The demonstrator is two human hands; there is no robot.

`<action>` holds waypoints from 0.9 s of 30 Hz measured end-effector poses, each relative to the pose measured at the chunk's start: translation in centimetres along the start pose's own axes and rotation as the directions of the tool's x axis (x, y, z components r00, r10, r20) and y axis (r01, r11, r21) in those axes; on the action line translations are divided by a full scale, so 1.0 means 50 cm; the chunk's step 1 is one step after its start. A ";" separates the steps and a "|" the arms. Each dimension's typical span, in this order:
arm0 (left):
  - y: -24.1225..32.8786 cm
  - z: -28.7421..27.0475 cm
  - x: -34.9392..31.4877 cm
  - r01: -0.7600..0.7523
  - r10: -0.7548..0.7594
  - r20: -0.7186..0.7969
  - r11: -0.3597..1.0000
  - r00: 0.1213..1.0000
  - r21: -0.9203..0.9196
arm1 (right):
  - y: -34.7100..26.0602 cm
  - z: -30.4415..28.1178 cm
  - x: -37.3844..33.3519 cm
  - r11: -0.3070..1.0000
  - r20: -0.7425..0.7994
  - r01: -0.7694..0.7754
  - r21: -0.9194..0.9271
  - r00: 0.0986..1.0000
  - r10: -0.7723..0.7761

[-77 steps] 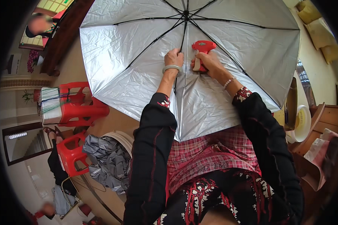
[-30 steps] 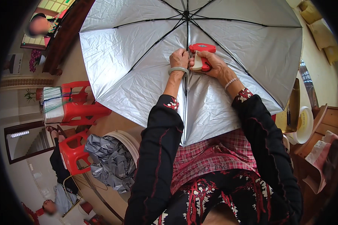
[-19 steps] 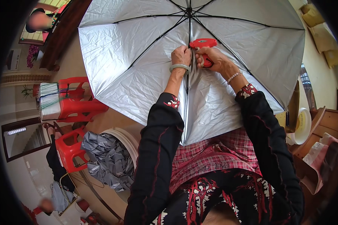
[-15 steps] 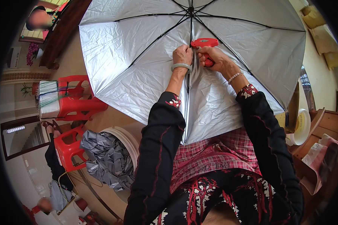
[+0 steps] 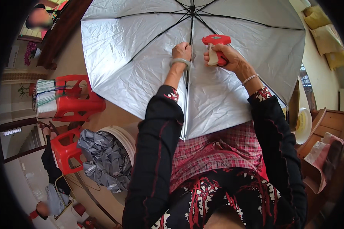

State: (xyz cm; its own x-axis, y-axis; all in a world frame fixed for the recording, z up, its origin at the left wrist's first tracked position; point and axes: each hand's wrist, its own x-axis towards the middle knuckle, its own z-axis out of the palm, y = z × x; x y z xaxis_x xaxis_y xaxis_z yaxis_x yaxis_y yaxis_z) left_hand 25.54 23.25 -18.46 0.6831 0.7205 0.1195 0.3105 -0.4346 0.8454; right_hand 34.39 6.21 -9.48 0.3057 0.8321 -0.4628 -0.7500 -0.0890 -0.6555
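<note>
An opened umbrella lies spread in front of me, its silver underside and black ribs facing up. My left hand is closed at the rib that runs from the hub toward my lap, pinching the rib and cloth there. My right hand is wrapped around a red tagging gun with a pale trigger. The gun is held over the silver panel right of that rib, apart from my left hand. Its tip points toward the rib.
On the left stand red plastic stools, one bearing a white block with green and blue strands. A white bucket overflows with crumpled grey cloth. To the right are a white tub and a wooden chair. Other people sit at left.
My right hand has drawn the tagging gun away from my left hand, to the right, and the pale trigger now shows. The left hand stays at the rib.
</note>
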 end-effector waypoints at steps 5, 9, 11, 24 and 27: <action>0.033 -0.059 -0.028 -0.253 0.178 0.203 0.854 0.963 0.455 | 0.012 0.031 -0.031 1.000 0.010 -0.008 -0.011 1.000 0.008; 0.077 -0.129 -0.141 -0.208 -0.002 0.368 0.823 0.930 0.529 | 0.014 0.055 -0.065 1.000 -0.004 0.021 -0.015 1.000 -0.021; 0.100 -0.158 -0.208 -0.207 -0.069 0.430 0.801 0.900 0.562 | 0.018 0.070 -0.083 0.999 0.003 0.037 -0.016 0.999 -0.037; 0.116 -0.118 -0.266 -0.074 -0.067 0.180 0.731 0.981 0.678 | 0.161 0.103 -0.162 0.986 0.032 0.055 -0.156 0.998 -0.051; 0.124 -0.099 -0.272 -0.023 -0.080 0.125 0.747 0.989 0.664 | 0.185 0.088 -0.171 0.980 -0.063 0.066 -0.186 0.995 -0.079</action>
State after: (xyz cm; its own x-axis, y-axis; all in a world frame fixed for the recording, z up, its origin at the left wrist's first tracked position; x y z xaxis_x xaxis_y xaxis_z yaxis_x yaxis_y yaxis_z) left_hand 14.92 13.43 -12.27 0.7332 0.6798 -0.0149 0.6551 -0.7003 0.2835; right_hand 22.28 0.68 -8.98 0.4001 0.8004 -0.4465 -0.6058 -0.1346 -0.7841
